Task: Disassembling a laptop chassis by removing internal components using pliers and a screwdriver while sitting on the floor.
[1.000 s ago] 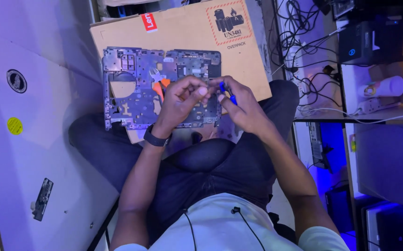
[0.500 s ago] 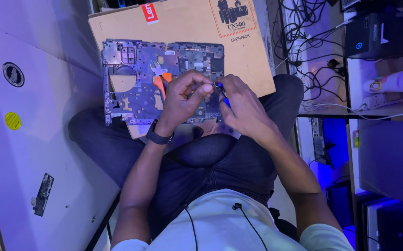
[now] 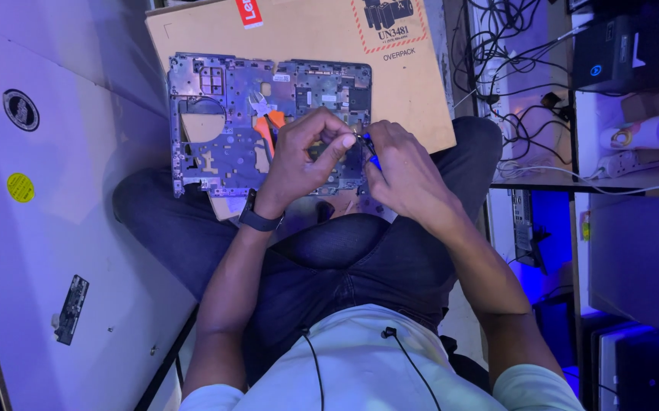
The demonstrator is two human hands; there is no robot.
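**Both hands pinched over the laptop frame**

The laptop frame lies flat on a cardboard box across the lap. The left hand has its fingers pinched shut on some tiny part, too small to make out. Touching it, the right hand grips a blue screwdriver, tip at the frame's right edge. Orange pliers rest on the frame just beside the left hand.
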